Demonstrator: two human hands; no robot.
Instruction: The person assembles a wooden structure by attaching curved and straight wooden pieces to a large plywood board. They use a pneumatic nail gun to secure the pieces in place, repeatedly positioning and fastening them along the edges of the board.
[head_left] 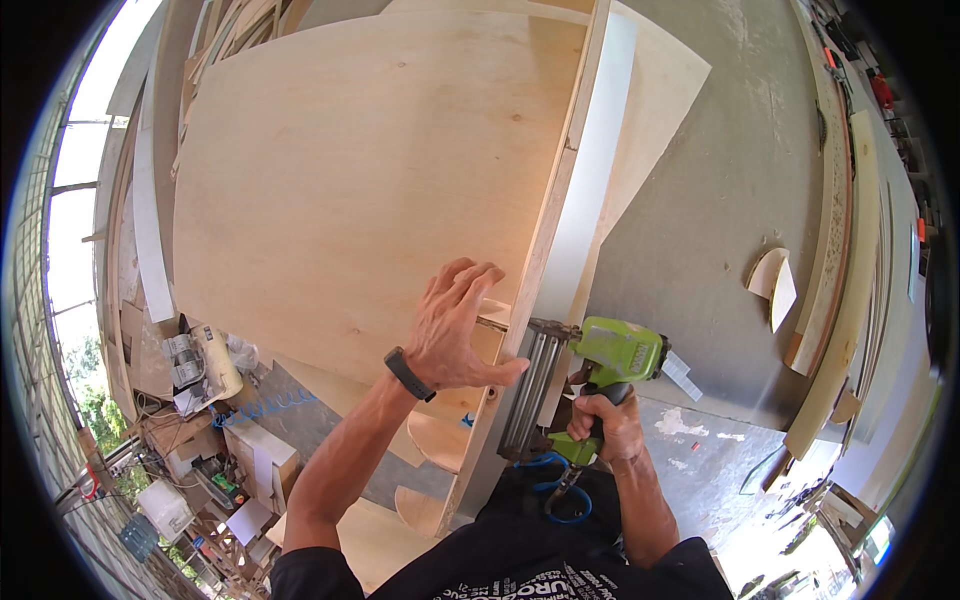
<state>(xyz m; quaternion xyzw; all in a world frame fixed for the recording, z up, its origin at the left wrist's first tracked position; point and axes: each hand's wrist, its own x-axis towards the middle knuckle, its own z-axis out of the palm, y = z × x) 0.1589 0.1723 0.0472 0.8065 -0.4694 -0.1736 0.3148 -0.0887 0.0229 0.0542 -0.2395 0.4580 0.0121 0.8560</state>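
Note:
A green pneumatic nail gun is in my right hand, whose fingers wrap round its black grip. Its nose presses up to, or sits very close against, the long narrow wooden board standing on edge. My left hand is spread over the board's left side, thumb reaching toward its top edge near the gun and fingers bent apart. Beside that hand, a small wooden shelf piece meets the board. Rounded shelf pieces sit lower along the same side. Whether my left palm touches anything is hidden.
A large pale plywood sheet spreads out left of the board. On the grey floor at right lie a rounded offcut and long wooden strips. A blue air hose hangs from the gun. At lower left are an air compressor and clutter.

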